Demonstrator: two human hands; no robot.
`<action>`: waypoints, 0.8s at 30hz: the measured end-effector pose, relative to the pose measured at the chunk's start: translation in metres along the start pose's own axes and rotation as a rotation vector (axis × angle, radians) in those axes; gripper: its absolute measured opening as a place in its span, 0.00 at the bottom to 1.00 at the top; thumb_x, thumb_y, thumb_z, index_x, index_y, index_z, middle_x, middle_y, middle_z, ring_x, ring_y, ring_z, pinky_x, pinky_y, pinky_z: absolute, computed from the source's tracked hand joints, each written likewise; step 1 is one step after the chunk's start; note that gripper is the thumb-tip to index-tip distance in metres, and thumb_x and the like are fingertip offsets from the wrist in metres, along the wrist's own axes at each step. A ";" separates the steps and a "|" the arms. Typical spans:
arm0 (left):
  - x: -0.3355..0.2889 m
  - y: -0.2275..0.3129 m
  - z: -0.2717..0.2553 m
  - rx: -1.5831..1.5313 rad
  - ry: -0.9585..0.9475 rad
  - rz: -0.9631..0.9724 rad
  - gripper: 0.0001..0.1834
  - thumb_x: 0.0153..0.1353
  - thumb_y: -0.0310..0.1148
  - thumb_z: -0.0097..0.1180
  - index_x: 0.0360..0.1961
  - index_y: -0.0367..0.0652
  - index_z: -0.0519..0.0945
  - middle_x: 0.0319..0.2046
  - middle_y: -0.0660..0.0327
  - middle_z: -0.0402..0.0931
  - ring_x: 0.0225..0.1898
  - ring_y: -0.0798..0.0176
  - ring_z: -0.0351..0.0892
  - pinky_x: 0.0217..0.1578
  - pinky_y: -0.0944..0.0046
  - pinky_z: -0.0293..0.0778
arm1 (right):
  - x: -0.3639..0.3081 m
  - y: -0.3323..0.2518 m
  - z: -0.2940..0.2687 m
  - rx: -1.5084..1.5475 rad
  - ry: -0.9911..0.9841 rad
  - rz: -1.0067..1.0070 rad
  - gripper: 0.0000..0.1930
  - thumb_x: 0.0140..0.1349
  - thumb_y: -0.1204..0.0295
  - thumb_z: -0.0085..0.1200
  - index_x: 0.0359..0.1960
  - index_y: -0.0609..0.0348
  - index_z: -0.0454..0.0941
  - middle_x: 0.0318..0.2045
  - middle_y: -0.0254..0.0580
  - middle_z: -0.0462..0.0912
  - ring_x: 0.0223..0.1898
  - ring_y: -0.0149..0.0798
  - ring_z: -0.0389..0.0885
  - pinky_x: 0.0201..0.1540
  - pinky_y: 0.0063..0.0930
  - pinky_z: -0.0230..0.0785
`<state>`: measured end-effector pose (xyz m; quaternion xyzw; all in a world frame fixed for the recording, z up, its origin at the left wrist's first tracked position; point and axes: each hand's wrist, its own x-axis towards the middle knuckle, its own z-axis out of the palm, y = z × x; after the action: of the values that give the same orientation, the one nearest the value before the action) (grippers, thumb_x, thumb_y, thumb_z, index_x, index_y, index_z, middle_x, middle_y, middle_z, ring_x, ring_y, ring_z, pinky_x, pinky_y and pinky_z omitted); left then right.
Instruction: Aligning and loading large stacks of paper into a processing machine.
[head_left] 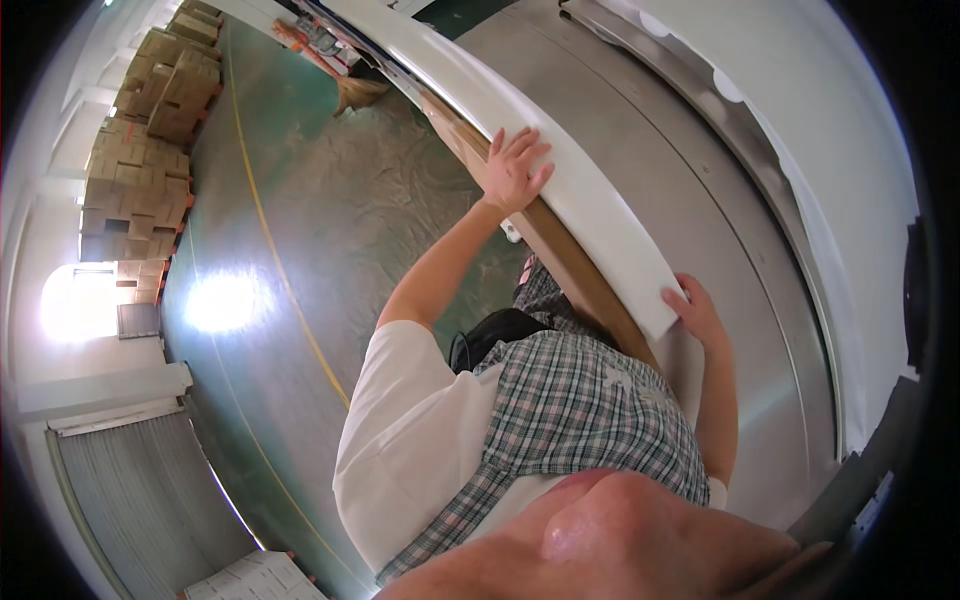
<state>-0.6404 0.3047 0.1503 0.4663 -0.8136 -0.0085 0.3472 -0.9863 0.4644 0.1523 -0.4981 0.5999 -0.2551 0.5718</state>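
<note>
A long, smooth white band of material (pixel 590 215), perhaps a roll or a folded stack, runs slantwise from the far left towards me. Across its near-left edge lies my left hand (pixel 515 170), open, fingers spread on the white surface. My right hand (pixel 693 312) closes on the band's near end, thumb and fingers at its corner; the underside of that grip is hidden. Along the band's left side runs a brown edge strip (pixel 575 265), close against my checked apron (pixel 590 410). Whether the band is film, paper or cloth I cannot tell.
Right of the band is a broad grey metal surface (pixel 640 100), with a white sheet (pixel 850 150) beyond it. On the green floor (pixel 330 210) lies a brown bag-like piece (pixel 358 94). Cardboard boxes (pixel 130 185) stand stacked along the left wall, near a roller shutter (pixel 150 500).
</note>
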 end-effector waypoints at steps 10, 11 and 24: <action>0.010 -0.015 -0.020 -0.063 -0.131 0.084 0.16 0.49 0.38 0.55 0.40 0.46 0.76 0.49 0.52 0.69 0.55 0.53 0.64 0.57 0.46 0.54 | 0.166 -0.092 0.103 -0.269 0.052 -0.162 0.23 0.53 0.54 0.52 0.36 0.65 0.73 0.30 0.48 0.74 0.29 0.39 0.73 0.31 0.29 0.66; 0.013 -0.022 -0.025 -0.087 -0.160 0.093 0.18 0.49 0.36 0.56 0.43 0.45 0.75 0.50 0.51 0.68 0.56 0.51 0.63 0.57 0.46 0.53 | 0.180 -0.100 0.112 -0.262 0.079 -0.146 0.25 0.52 0.52 0.52 0.36 0.67 0.74 0.33 0.54 0.75 0.35 0.48 0.74 0.39 0.34 0.65; 0.100 -0.134 -0.044 -0.484 -0.372 0.232 0.16 0.48 0.28 0.57 0.41 0.40 0.73 0.43 0.52 0.72 0.47 0.51 0.71 0.49 0.54 0.66 | 0.258 -0.084 0.076 -0.391 0.742 -0.284 0.10 0.56 0.66 0.50 0.33 0.60 0.75 0.30 0.48 0.76 0.33 0.48 0.75 0.36 0.34 0.67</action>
<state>-0.5468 0.1662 0.1937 0.2647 -0.8851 -0.2472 0.2921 -0.8507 0.2229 0.0981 -0.5493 0.7270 -0.3744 0.1721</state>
